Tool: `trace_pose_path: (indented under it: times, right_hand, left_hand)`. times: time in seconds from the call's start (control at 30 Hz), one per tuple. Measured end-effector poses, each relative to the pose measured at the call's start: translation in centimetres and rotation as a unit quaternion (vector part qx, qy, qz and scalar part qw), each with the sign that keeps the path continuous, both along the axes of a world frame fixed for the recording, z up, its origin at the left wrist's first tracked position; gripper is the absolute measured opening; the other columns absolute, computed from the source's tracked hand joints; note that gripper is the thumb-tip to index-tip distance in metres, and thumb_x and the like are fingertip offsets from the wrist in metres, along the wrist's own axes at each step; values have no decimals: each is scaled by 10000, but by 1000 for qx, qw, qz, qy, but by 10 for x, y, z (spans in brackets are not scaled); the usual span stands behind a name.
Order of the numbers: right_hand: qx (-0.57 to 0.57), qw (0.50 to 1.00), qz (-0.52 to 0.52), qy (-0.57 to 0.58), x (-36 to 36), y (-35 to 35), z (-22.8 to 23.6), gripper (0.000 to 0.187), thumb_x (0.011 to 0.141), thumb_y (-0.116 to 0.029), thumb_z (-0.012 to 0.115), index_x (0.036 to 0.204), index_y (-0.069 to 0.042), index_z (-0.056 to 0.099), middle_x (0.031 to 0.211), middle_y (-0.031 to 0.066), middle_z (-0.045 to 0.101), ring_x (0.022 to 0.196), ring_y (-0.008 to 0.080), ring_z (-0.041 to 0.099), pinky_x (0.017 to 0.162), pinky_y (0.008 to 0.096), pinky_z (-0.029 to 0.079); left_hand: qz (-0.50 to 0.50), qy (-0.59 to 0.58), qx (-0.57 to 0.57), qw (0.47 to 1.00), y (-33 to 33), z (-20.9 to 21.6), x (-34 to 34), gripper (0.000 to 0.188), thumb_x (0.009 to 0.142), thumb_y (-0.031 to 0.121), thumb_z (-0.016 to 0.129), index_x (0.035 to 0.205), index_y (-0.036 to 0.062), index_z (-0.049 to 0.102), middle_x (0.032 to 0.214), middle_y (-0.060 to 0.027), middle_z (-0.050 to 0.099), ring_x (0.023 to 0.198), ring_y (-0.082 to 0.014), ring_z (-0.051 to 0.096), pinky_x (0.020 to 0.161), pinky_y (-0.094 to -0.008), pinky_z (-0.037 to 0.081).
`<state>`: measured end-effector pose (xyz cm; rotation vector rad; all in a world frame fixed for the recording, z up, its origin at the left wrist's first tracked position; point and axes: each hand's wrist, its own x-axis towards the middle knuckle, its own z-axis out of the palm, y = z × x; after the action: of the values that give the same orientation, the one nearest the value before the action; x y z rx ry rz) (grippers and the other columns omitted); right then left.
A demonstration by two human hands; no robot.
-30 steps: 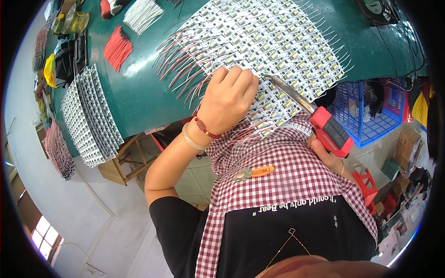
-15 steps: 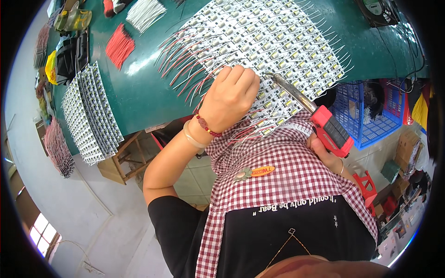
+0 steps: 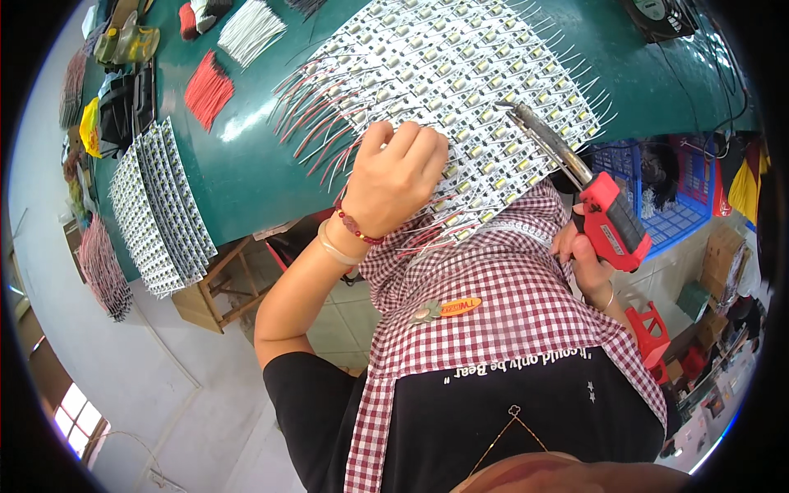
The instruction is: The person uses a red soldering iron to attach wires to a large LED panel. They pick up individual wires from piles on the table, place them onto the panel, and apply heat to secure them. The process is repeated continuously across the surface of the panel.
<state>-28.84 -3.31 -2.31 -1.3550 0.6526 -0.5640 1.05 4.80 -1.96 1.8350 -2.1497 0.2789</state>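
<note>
My right hand (image 3: 585, 256) is wrapped round the red and black handle of a soldering gun (image 3: 612, 220). Its dark metal tip reaches up and left, over the large sheet of small white LED circuit boards (image 3: 485, 82). At the sheet's near left part, my left hand (image 3: 396, 174) rests with its fingers curled inward. Whatever those fingertips pinch is hidden beneath the hand. Red and white wires (image 3: 316, 123) fan out from the sheet's left side, and short pale wires stick out along its right side. The sheet's near corner overhangs the table edge by my checked apron.
On the green table (image 3: 238, 177) lie a red wire bundle (image 3: 209, 92), a white wire bundle (image 3: 251, 31) and stacked LED board sheets (image 3: 160, 209) at left. A black device (image 3: 660, 18) with cables stands far right. Below it is a blue plastic crate (image 3: 678, 215).
The soldering gun has moved right with my right hand, its tip shifting up and right over the boards. My left hand has shifted slightly left, its fingers still curled.
</note>
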Motion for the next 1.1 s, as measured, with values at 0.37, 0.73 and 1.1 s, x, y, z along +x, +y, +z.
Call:
trace_pose_path:
  times: [0.37, 0.73, 1.1]
  right_hand:
    - [58, 992, 68, 89, -25, 7, -13, 139, 911, -142, 585, 881, -6, 584, 784, 64, 588, 749, 157, 573, 686, 319, 468]
    - [-26, 980, 64, 188, -31, 13, -29, 138, 739, -91, 687, 840, -23, 621, 767, 100, 610, 652, 254, 588, 588, 352, 457]
    - [-58, 982, 62, 171, -27, 10, -25, 151, 718, -84, 686, 841, -22, 624, 762, 105, 610, 657, 272, 586, 585, 368, 453]
  left_hand:
    - [21, 157, -21, 987, 12, 5, -13, 257, 735, 65, 594, 985, 17, 630, 770, -55, 455, 726, -212, 497, 656, -340, 403]
    - [40, 169, -16, 985, 8, -9, -24, 284, 692, -1, 599, 973, -7, 642, 751, -63, 447, 683, -219, 482, 627, -336, 390]
    - [31, 146, -11, 989, 10, -11, -23, 251, 720, 30, 578, 959, -44, 605, 807, -90, 464, 743, -229, 487, 658, -332, 399]
